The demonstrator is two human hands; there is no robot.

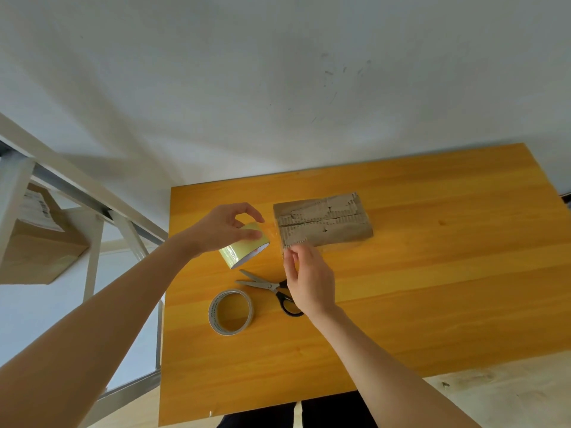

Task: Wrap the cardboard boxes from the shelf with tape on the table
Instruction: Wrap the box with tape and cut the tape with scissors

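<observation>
A flat, worn cardboard box [323, 222] with torn surface paper lies on the yellow wooden table [432, 288]. My left hand [222, 225] grips a yellow-green tape roll [244, 247] above the table, just left of the box. A clear strip of tape stretches from the roll toward the box's near left corner. My right hand [307, 278] pinches that strip's end at the corner.
Black-handled scissors [270, 288] lie open near my right hand. A second, nearly clear tape roll [231, 312] lies flat in front of them. A white metal shelf [92, 193] at the left holds a brown cardboard box [40, 242].
</observation>
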